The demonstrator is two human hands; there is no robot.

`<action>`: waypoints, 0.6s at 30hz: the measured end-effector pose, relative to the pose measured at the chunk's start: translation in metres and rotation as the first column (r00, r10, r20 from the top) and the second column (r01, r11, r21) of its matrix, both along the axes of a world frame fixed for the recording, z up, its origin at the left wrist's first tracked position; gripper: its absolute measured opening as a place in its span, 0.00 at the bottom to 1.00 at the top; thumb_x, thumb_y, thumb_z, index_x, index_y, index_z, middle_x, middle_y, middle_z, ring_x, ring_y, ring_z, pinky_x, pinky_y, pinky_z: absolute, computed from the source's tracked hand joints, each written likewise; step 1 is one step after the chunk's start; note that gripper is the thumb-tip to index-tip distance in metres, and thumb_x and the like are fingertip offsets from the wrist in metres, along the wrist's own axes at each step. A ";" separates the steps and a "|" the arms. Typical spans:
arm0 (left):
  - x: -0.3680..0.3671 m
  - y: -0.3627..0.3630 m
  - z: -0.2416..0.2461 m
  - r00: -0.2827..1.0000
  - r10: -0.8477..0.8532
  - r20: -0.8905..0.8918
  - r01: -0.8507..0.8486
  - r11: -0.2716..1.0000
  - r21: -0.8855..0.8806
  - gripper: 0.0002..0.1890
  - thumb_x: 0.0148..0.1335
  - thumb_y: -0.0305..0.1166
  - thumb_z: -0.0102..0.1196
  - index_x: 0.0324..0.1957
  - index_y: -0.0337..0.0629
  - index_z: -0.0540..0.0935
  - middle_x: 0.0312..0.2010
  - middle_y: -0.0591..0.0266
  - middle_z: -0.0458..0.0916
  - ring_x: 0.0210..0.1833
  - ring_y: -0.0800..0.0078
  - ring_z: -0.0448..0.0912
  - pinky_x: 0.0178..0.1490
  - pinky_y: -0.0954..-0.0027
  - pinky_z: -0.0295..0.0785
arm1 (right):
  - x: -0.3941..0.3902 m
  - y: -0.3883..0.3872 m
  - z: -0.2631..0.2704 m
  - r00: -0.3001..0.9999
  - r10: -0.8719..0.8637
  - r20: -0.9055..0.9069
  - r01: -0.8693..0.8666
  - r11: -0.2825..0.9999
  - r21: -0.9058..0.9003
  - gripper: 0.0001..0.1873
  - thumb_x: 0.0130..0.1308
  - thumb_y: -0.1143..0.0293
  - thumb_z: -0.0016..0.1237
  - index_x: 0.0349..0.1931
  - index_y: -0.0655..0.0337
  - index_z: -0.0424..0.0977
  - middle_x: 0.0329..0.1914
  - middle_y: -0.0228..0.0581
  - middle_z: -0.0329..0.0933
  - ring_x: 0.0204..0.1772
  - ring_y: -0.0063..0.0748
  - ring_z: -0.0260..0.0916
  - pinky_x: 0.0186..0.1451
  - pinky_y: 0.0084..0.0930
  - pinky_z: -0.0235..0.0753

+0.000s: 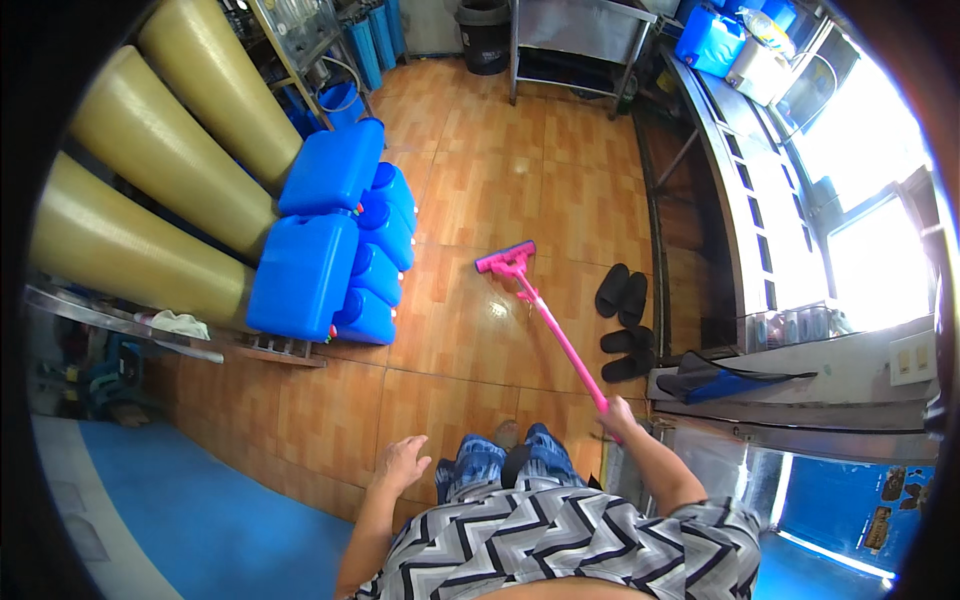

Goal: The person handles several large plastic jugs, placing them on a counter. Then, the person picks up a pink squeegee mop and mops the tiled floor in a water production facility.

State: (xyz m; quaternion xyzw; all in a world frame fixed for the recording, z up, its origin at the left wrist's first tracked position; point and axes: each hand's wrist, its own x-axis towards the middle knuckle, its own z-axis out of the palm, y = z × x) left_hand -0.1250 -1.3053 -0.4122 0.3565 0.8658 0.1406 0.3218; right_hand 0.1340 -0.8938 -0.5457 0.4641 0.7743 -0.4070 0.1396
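Observation:
My right hand (619, 420) grips the upper end of a pink mop handle (564, 346). The handle slants away to the left, down to a pink mop head (507, 258) with a dark edge, which rests on the wood-patterned tile floor (480, 180). A wet-looking glint shows on the tiles just in front of the head. Beside my left thigh, my left hand (403, 463) hangs with nothing in it, fingers slightly apart.
Blue plastic jugs (304, 277) are stacked at left before tall yellow cylindrical tanks (142, 247). Two pairs of black slippers (621, 294) lie right of the mop. A metal counter (750, 187) lines the right wall. Farther off stand a black bin (484, 41) and a steel table (577, 34).

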 end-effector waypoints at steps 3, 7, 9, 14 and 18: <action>0.006 -0.019 0.000 0.999 0.047 0.003 -0.047 0.999 -0.007 0.23 0.56 0.34 0.60 0.54 0.38 0.77 0.52 0.46 0.79 0.55 0.49 0.76 0.58 0.57 0.72 | -0.116 -0.008 -0.037 0.998 0.046 0.051 -0.050 0.995 0.091 0.17 0.44 0.66 0.63 0.29 0.72 0.77 0.25 0.55 0.79 0.31 0.47 0.82 0.36 0.39 0.81; 0.027 -0.042 -0.007 0.998 0.046 -0.047 -0.045 0.999 0.017 0.23 0.56 0.34 0.61 0.53 0.40 0.77 0.51 0.48 0.79 0.53 0.51 0.78 0.56 0.56 0.72 | -0.205 -0.024 -0.065 0.996 0.081 0.045 -0.082 0.996 0.017 0.23 0.52 0.57 0.56 0.38 0.71 0.78 0.36 0.58 0.81 0.41 0.50 0.82 0.43 0.40 0.80; 0.042 -0.052 -0.012 0.998 0.027 -0.056 -0.026 0.999 0.020 0.22 0.55 0.35 0.62 0.53 0.41 0.77 0.50 0.49 0.80 0.51 0.51 0.78 0.55 0.56 0.72 | -0.193 -0.027 -0.069 0.992 0.008 0.128 -0.006 1.000 -0.017 0.23 0.55 0.55 0.52 0.40 0.70 0.78 0.37 0.57 0.81 0.43 0.51 0.81 0.46 0.41 0.79; 0.070 -0.062 -0.022 0.998 -0.042 -0.054 0.047 0.996 0.077 0.23 0.56 0.35 0.61 0.54 0.40 0.77 0.50 0.49 0.80 0.53 0.52 0.78 0.57 0.56 0.72 | 0.008 -0.022 -0.060 0.965 0.021 0.260 -0.003 0.998 -0.068 0.20 0.60 0.60 0.47 0.46 0.65 0.76 0.39 0.54 0.81 0.40 0.48 0.82 0.36 0.41 0.79; 0.094 -0.066 -0.021 0.993 -0.095 -0.064 0.101 0.991 0.083 0.23 0.56 0.35 0.61 0.54 0.40 0.76 0.51 0.49 0.80 0.53 0.52 0.78 0.57 0.56 0.72 | 0.238 -0.056 -0.032 0.919 0.113 0.377 -0.146 0.987 0.060 0.18 0.56 0.57 0.50 0.35 0.65 0.80 0.34 0.58 0.80 0.44 0.57 0.79 0.46 0.49 0.77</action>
